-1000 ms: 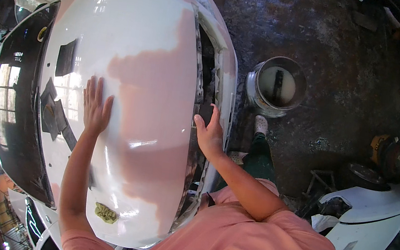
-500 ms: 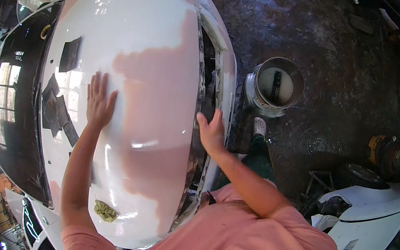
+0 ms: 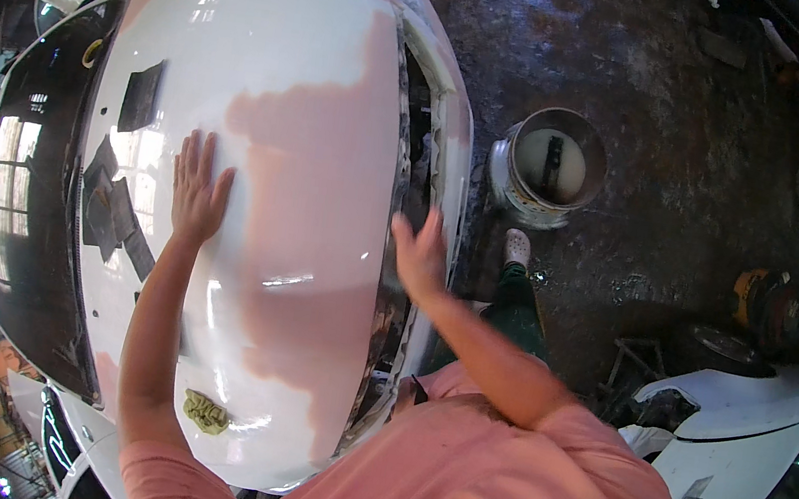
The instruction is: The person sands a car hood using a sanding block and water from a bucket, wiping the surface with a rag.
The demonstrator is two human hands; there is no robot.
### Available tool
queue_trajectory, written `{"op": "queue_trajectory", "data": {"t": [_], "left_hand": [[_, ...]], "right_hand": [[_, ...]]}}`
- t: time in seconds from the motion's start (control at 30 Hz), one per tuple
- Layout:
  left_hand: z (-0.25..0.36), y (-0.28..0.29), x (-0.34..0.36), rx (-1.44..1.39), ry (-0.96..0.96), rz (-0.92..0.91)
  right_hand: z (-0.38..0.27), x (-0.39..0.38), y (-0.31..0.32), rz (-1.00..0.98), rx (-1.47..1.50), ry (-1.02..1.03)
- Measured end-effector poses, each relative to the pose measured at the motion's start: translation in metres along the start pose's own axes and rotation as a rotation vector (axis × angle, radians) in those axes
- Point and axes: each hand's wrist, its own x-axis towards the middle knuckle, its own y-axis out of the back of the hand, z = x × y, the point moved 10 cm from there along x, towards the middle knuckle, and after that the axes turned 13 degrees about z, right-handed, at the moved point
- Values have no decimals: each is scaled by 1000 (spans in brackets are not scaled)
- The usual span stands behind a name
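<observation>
The left hand (image 3: 197, 205) lies flat on the car's hood (image 3: 324, 169), grip spread. The right hand (image 3: 422, 255) is at its front edge; whether that grip pinches anything, I cannot tell. Dark sheets (image 3: 142, 96) lie toward the rear edge, a rag (image 3: 205, 413) near one side.

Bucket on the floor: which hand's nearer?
Right. The right hand is at the front edge of the car's hood, left of and below the bucket in view; the left hand is flat on the hood, farther left.
</observation>
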Motion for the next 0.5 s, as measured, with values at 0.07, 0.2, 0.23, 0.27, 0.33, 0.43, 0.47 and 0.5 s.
{"op": "queue_trajectory", "data": {"t": [0.07,0.2,0.23,0.27,0.33,0.43,0.47,0.5], "left_hand": [[15,-1,19,-10,-42,21],[2,-9,9,6,-10,-24],[-2,-7,4,18,1,-32],[1,-6,9,20,-1,-26],[-3,-6,-1,32,8,-41],[-1,-3,0,32,4,-47],[9,-3,10,18,-5,-45],[14,-5,17,9,-10,-45]], "right_hand": [[-11,91,-12,31,25,26],[-35,122,-27,-51,-28,60],[-31,103,-28,-77,-10,52],[-5,78,-24,-39,47,66],[17,18,-19,-125,153,32],[-3,50,-20,-82,80,52],[-18,95,-18,30,38,140],[-38,142,-23,6,-23,143]]}}
